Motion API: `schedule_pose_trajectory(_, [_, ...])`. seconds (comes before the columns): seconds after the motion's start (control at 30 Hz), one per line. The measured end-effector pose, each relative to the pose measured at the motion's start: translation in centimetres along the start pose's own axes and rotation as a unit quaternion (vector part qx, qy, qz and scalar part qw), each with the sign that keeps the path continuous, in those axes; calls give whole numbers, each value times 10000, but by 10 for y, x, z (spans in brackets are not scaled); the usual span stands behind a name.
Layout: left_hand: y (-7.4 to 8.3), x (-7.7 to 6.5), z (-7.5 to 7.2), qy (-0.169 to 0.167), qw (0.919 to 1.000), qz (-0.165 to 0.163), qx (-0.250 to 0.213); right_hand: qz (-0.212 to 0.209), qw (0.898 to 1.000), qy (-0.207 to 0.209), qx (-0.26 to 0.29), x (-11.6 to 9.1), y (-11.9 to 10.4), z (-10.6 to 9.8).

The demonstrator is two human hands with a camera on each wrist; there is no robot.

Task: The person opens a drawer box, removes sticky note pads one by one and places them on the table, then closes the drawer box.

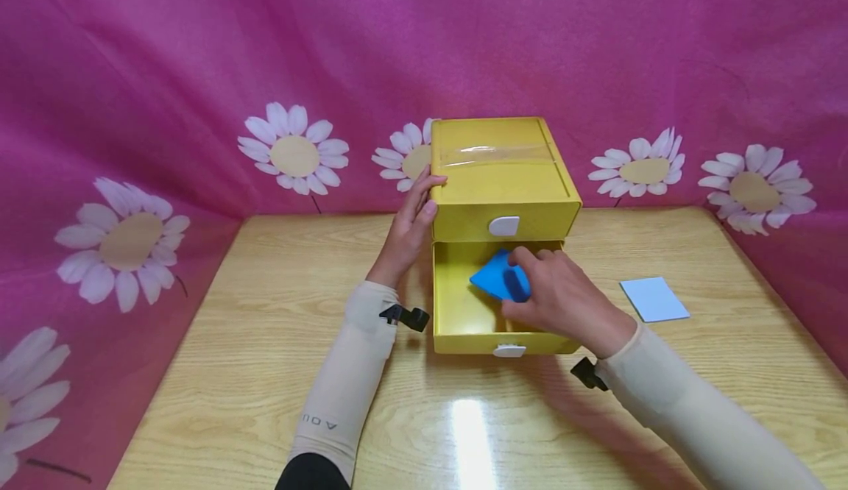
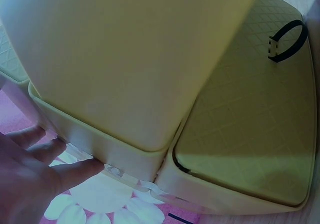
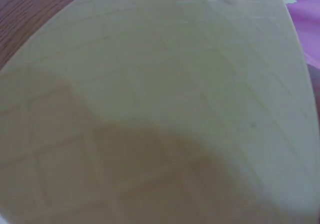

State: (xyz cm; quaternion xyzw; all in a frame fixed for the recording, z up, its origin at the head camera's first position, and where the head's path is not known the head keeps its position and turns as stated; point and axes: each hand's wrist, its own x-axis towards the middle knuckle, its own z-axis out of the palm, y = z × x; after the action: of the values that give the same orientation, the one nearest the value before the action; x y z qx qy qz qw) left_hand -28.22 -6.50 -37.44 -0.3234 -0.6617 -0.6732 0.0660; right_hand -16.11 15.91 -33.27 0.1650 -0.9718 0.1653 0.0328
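Note:
A yellow two-drawer box [image 1: 493, 174] stands on the table, its lower drawer [image 1: 453, 321] pulled out toward me. My left hand [image 1: 405, 240] rests against the box's left side, fingers extended; the left wrist view shows those fingers [image 2: 80, 174] at the yellow box wall [image 2: 105, 134]. Inside the lower drawer lies a flat blue piece [image 1: 493, 277] with a pointed corner facing left. Over the drawer's right part, my right hand [image 1: 563, 295] holds the blue piece between thumb and fingers; the hand hides its right end. The right wrist view shows only a yellow diamond-patterned panel [image 3: 165, 83].
To the right of the box, a light blue square pad [image 1: 654, 299] lies on the wooden table [image 1: 285, 343]. A pink cloth with white flowers [image 1: 464, 34] hangs behind and at the sides. White tabs [image 1: 503, 226] mark both drawer fronts; clear tape crosses the box top.

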Motion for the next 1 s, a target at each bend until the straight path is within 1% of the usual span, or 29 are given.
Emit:
schedule_pose_trajectory(0.13, [5, 0, 0, -5, 10000, -67, -4, -67, 9999, 140, 1, -4, 2, -2])
schedule_pose_trajectory(0.37, [33, -4, 5, 42, 10000, 33, 62, -82, 9995, 295, 51, -12, 2, -9])
schedule_pose_trajectory(0.53, [34, -5, 5, 31, 10000, -10, -10, -32, 9991, 411, 65, -16, 4, -14])
schedule_pose_trajectory(0.8, [35, -5, 5, -6, 10000, 25, -41, 109, 9988, 470, 7, -21, 7, -20])
schedule_pose_trajectory(1.0, [36, -6, 5, -17, 10000, -32, -6, 215, 9986, 488, -23, -24, 8, -24])
